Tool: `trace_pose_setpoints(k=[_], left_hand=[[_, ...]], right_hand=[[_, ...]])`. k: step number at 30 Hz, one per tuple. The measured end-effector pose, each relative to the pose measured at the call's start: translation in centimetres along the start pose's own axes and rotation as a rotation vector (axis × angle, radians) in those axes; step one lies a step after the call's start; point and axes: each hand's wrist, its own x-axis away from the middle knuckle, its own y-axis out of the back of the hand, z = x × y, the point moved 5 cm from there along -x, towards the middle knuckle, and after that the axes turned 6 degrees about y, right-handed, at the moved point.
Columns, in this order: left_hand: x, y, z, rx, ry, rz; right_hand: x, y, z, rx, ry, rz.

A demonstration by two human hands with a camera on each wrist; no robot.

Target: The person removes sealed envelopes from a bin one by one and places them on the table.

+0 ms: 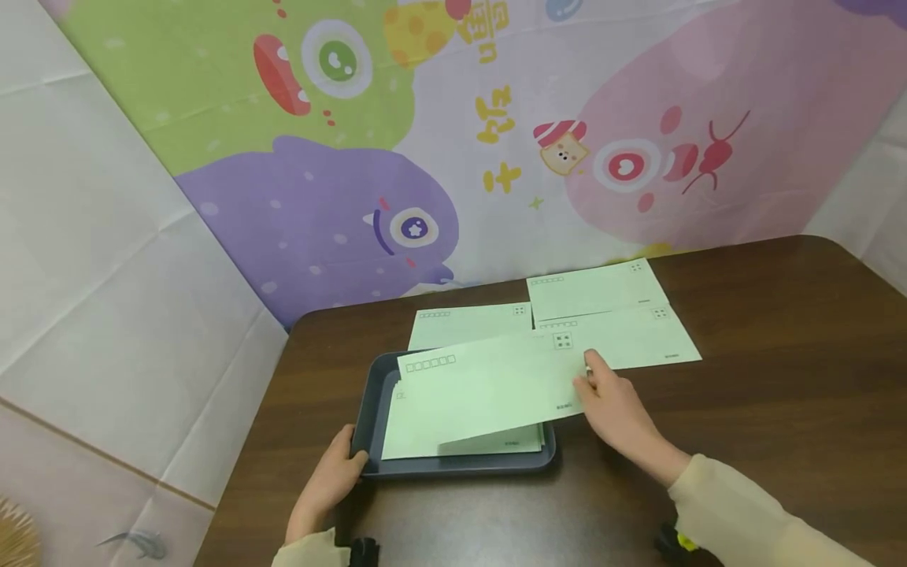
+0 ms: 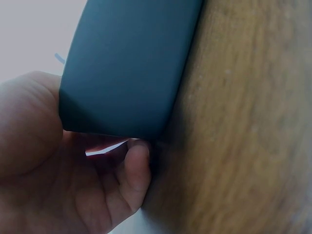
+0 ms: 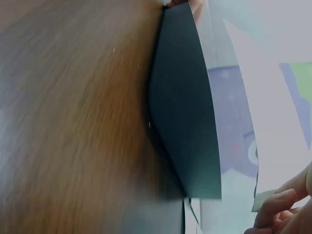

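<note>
My left hand (image 1: pixel 333 476) grips the left end of a dark blue-grey tray (image 1: pixel 460 471), its thumb over the rim. In the left wrist view the curled fingers (image 2: pixel 136 168) meet the tray's end wall. A stack of pale green envelopes (image 1: pixel 526 438) lies in the tray, largely covered. Above it, my right hand (image 1: pixel 623 413) pinches one envelope (image 1: pixel 489 386) by its right end, the postcode boxes and stamp square facing up. The right wrist view shows this envelope (image 3: pixel 273 107) raised clear of the tray's wall (image 3: pixel 183 97).
Behind the tray, more envelopes lie on the brown table (image 1: pixel 765 409): one at the left (image 1: pixel 468 324), one at the upper right (image 1: pixel 595 291) and one below that (image 1: pixel 638 339). A cartoon-printed cloth (image 1: pixel 496 220) hangs along the table's back edge.
</note>
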Motion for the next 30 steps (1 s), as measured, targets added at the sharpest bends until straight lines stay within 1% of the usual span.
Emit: trace_pose_setpoints(k=[4, 8, 15, 22, 30], left_hand=[[0.0, 0.1, 0.1, -0.006, -0.004, -0.001], [-0.1, 0.1, 0.1, -0.017, -0.014, 0.000], [-0.2, 0.2, 0.3, -0.027, -0.014, -0.002], [-0.2, 0.1, 0.3, -0.022, -0.014, -0.001], [-0.4, 0.0, 0.3, -0.038, -0.008, 0.004]], right_hand=[[0.3, 1.6, -1.0, -0.004, -0.025, -0.003], [0.7, 3.1, -2.2, 0.018, -0.061, 0.008], [2.0, 5.2, -4.9, 0.105, -0.110, 0.013], [3.3, 7.1, -7.6, 0.149, -0.164, 0.046], [3.9, 10.0, -10.3, 0.238, -0.204, 0.085]])
